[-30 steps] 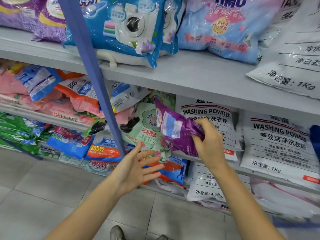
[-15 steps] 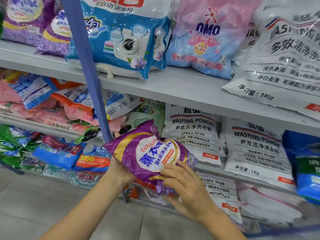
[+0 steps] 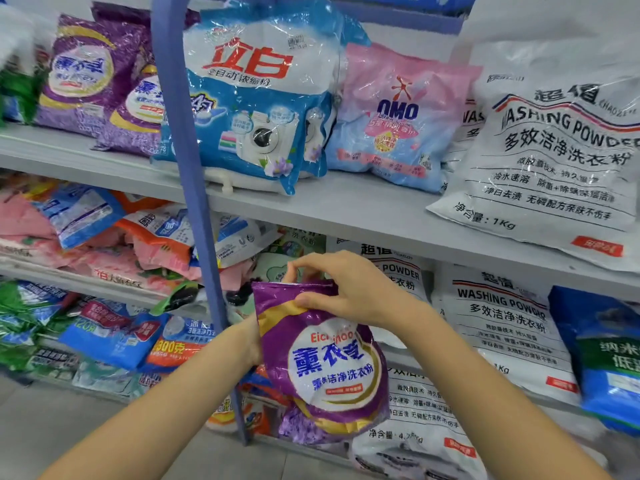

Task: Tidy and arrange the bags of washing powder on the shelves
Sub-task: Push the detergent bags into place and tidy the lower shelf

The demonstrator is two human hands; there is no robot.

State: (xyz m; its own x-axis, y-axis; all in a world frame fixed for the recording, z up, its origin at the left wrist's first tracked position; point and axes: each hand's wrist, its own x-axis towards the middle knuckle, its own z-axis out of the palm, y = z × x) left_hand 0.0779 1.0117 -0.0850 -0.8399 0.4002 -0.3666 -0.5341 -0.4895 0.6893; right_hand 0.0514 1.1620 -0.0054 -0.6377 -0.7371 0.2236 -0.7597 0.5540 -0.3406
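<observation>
Purple glossy plastic, the lavender washing powder bag (image 3: 322, 358) carries a white oval label with blue characters, gold bands and lavender sprigs at its base. It hangs upright just beside the blue shelf post (image 3: 183, 168). The right hand (image 3: 349, 292) pinches its top edge. The left hand (image 3: 250, 344) sits behind its left side, fingers hidden, grip unclear.

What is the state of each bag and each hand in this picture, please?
held purple bag, upright in the air
right hand, pinches the bag's top edge
left hand, at the bag's left edge, fingers hidden
blue-white bag, stands leaning on upper shelf
pink OMO bag, stands leaning on that shelf
</observation>
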